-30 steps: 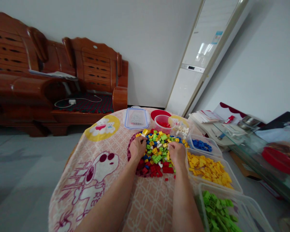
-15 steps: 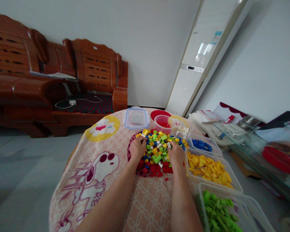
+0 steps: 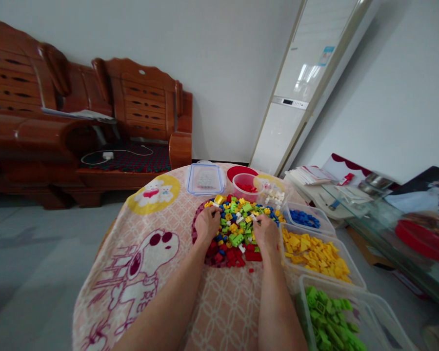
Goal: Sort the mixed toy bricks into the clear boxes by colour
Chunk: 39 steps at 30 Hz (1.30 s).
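A mixed heap of small plastic building bricks (image 3: 237, 226) in red, yellow, green, blue and white lies on the table between my hands. At its left edge is my left hand (image 3: 207, 223), fingers curled together; what they hold, if anything, is hidden. My right hand (image 3: 268, 232) reaches into the right side of the heap, its fingertips pinched on a small white brick (image 3: 255, 218). Closest to the right hand is a clear tub with yellow bricks (image 3: 314, 253). One loose red brick (image 3: 251, 270) lies in front of the heap.
Clear tubs hold blue bricks (image 3: 303, 219), green bricks (image 3: 327, 317) and white bricks (image 3: 275, 197). Behind the heap stand a round tub of red bricks (image 3: 247, 187), a red lid (image 3: 237, 171) and a blue-rimmed clear lid (image 3: 205, 179). A glass table (image 3: 380, 229) stands right.
Both hands stay at nearly the same spots in the heap, with only slight finger movement. The whole view has shifted a little.
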Each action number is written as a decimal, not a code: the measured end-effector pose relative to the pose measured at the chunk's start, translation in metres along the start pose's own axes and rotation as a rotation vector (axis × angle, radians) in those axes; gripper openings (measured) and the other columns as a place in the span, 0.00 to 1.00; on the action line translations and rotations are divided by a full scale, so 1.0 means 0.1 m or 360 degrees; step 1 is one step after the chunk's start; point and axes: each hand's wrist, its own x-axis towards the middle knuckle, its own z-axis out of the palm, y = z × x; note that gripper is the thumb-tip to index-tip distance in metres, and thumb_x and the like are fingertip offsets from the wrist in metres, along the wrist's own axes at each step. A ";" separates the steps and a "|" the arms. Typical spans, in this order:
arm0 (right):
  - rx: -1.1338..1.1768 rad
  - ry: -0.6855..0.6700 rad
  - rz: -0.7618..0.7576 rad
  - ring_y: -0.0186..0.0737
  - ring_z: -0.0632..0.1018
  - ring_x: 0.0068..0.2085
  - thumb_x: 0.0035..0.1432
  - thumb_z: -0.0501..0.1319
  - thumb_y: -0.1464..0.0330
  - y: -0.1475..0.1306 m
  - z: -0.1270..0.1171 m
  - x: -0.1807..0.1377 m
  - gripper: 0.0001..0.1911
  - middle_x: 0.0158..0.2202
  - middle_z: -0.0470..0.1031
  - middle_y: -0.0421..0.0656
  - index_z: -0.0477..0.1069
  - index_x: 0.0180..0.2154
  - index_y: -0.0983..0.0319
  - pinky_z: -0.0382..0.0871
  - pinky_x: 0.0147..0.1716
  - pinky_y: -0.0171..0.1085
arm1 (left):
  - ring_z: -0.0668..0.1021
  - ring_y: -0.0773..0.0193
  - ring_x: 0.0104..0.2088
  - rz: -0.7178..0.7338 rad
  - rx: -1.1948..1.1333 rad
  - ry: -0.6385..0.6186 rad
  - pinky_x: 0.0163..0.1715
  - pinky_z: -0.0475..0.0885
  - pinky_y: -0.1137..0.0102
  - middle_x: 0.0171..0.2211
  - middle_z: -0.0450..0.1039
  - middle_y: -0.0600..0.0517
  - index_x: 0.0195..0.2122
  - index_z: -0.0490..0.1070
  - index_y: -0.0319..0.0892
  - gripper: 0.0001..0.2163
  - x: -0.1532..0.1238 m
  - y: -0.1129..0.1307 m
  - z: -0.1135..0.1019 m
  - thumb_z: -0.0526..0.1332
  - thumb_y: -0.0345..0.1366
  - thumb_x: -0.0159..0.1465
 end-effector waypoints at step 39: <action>0.1173 0.0155 0.0279 0.42 0.78 0.27 0.55 0.55 0.57 0.36 0.08 0.09 0.22 0.27 0.78 0.46 0.76 0.41 0.66 0.69 0.27 0.35 | 0.80 0.57 0.44 0.0027 0.0079 0.0080 0.45 0.72 0.67 0.45 0.81 0.51 0.43 0.80 0.47 0.13 0.01 -0.04 0.06 0.55 0.35 0.64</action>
